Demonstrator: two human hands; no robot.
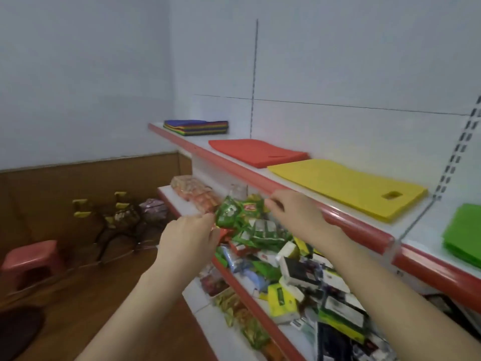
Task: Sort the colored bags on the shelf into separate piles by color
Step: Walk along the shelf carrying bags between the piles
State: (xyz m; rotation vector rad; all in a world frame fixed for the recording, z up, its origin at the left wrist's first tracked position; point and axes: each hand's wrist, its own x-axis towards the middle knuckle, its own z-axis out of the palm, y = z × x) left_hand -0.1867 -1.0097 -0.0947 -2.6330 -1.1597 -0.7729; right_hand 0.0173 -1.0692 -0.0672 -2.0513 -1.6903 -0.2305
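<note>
Two hands are raised in front of the shelving, both seen from the back. The left hand has its fingers curled, tips right up against a green snack packet; whether it grips the packet cannot be told through the blur. The right hand has its fingers bent with the tips drawn toward the thumb, and nothing is visible between them. It sits in front of the red front edge of the top shelf.

The colored bags all lie flat on that top shelf, beyond and above the hands:
- Yellow pile: just past the right hand, flat, with a cut-out handle slot showing near its right end.
- Red pile: beyond both hands, just beside the yellow pile on its far side.
- Green pile: to the right of the right forearm, partly cut off by the frame.
- Mixed stack: farthest from the hands at the shelf's end, layered in blue, green, yellow and red.

Below the hands, the lower shelves hold a loose jumble of snack packets, tissue packs and boxes. To the left of the left hand, on the wooden floor, stand wire baskets with yellow handles and a pink stool. A perforated metal upright rises to the right of the yellow pile.
</note>
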